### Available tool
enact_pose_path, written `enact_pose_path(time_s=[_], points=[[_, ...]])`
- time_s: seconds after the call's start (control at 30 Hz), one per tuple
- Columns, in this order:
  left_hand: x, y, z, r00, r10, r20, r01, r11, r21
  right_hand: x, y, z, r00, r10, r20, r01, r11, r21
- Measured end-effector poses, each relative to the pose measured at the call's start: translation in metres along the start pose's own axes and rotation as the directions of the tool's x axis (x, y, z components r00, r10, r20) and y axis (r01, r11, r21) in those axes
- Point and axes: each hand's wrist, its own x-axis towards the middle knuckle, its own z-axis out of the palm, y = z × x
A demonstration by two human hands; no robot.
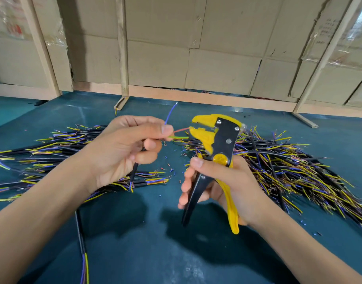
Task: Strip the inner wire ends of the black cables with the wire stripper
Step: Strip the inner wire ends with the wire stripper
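My left hand (pixel 126 148) grips a black cable (pixel 135 171) and pinches its inner wires between thumb and fingers. A red wire (pixel 181 130) runs from the pinch into the jaws of the yellow and black wire stripper (pixel 217 140). Below it a yellow-green wire (pixel 179 137) points at the jaws, and a blue wire (pixel 170 113) sticks up and away. My right hand (pixel 221 183) holds the stripper by its handles, jaws pointing left, handles spread apart.
Heaps of black cables with coloured inner wires lie on the teal table, one at the left (pixel 52 152) and a larger one at the right (pixel 288 171). Small insulation scraps (pixel 169 167) dot the middle. One cable (pixel 81 242) lies near the front. Cardboard panels (pixel 176 48) stand behind.
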Motion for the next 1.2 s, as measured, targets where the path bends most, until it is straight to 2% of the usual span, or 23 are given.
enact_pose_path(time_s=[0.2,0.53,0.77,0.83,0.9,0.97,1.0,1.03,1.07,1.13,1.2], points=[[-0.002,0.002,0.004,0.998,-0.002,-0.057,0.000,1.000,-0.025,-0.002,-0.001,0.003,0.998,0.037,0.047,-0.035,0.999,-0.039],[0.000,0.003,0.001,0.992,-0.117,-0.058,0.117,0.993,0.009,-0.001,0.000,0.005,0.997,0.043,0.057,-0.038,0.995,-0.091],[0.001,0.005,-0.003,0.988,-0.149,-0.031,0.148,0.989,-0.007,-0.003,-0.005,0.008,0.997,0.077,-0.018,-0.078,0.993,-0.091],[0.001,0.005,-0.004,0.990,-0.142,-0.024,0.141,0.990,-0.018,-0.004,-0.003,0.011,0.996,0.072,-0.051,-0.073,0.997,-0.016],[0.001,0.003,-0.005,0.993,-0.105,-0.057,0.104,0.994,-0.023,-0.004,-0.001,0.014,0.996,0.093,-0.011,-0.093,0.994,0.058],[0.003,0.001,-0.005,0.986,0.022,-0.165,-0.009,0.997,0.077,-0.003,0.000,0.012,0.998,0.057,0.012,-0.058,0.994,0.089],[0.004,-0.002,-0.006,0.963,0.134,-0.235,-0.084,0.974,0.211,-0.002,-0.001,0.010,0.999,0.032,-0.006,-0.032,0.996,0.085],[0.004,-0.006,-0.008,0.921,0.276,-0.276,-0.153,0.906,0.396,-0.001,-0.003,0.009,0.999,0.018,-0.027,-0.016,0.997,0.077],[0.004,-0.010,-0.011,0.867,0.422,-0.266,-0.208,0.790,0.577,0.000,-0.004,0.007,0.999,0.019,-0.037,-0.016,0.997,0.077],[0.000,-0.016,-0.012,0.768,0.626,-0.134,-0.306,0.543,0.782,0.000,-0.007,0.006,0.999,0.052,-0.011,-0.051,0.995,0.086],[-0.004,-0.020,-0.013,0.670,0.741,0.049,-0.399,0.304,0.865,0.000,-0.006,0.006,0.995,0.091,0.037,-0.094,0.993,0.072]])
